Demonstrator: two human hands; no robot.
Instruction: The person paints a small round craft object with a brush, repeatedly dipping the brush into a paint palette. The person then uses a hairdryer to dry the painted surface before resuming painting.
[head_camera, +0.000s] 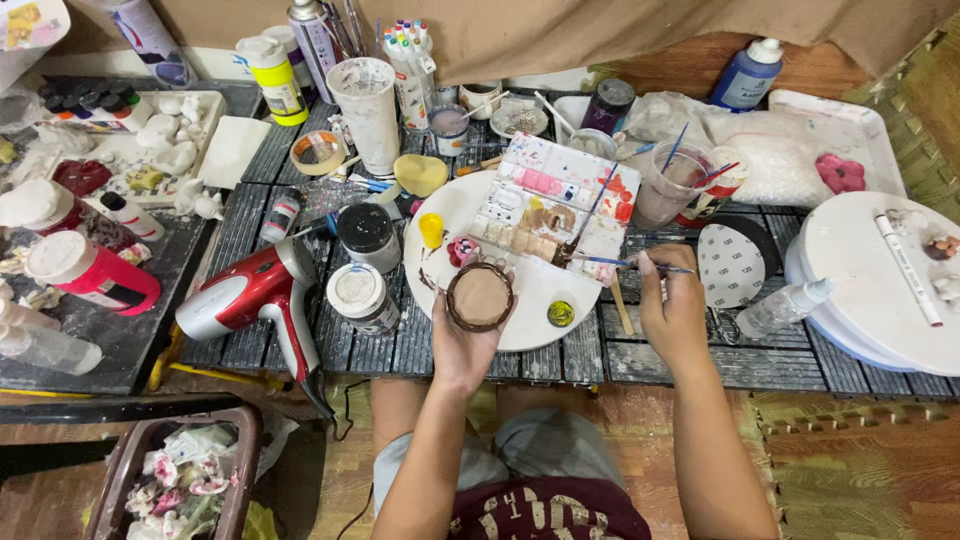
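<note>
At centre frame, your left hand (462, 345) is clamped on the round brown piece (480, 296) over the white plate (530, 320). Your right hand (672, 305) pinches a thin brush (625, 264), its tip at the paint palette (560, 205). An overloaded tip could drip brown onto the plate, and the crowded rinse cup (680, 185) beside your wrist could tip.

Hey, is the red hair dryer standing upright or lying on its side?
Lying on its side: the red hair dryer rests flat on the slatted table, with its handle pointing toward the person.
</note>
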